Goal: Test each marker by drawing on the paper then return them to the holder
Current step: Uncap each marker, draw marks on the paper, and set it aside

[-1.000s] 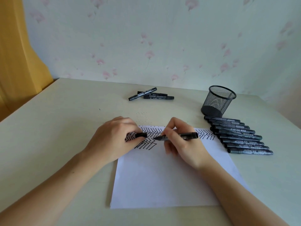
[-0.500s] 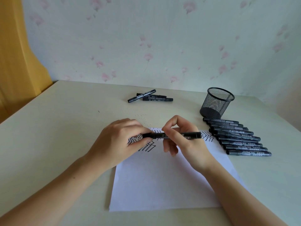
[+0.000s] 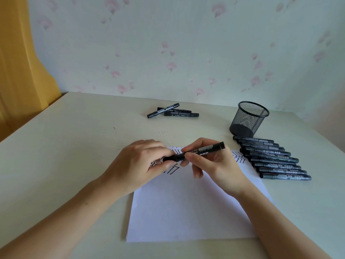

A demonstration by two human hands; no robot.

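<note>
At the centre of the frame, the left hand (image 3: pixel 141 165) and right hand (image 3: pixel 211 165) both pinched one black marker (image 3: pixel 197 152) just above the paper (image 3: pixel 186 212), with the mesh holder (image 3: pixel 248 118) at right.

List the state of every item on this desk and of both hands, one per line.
Black marker held in both hands: capped, tilted, above the sheet.
White paper sheet: flat, zigzag marks along its far edge.
Black wire-mesh pen holder: upright, no marker showing inside.
Row of black markers beside the holder: capped, lying side by side.
Three black markers at the back: lying in a loose pile.
Left hand: grips the cap end.
Right hand: pinches the barrel.
</note>
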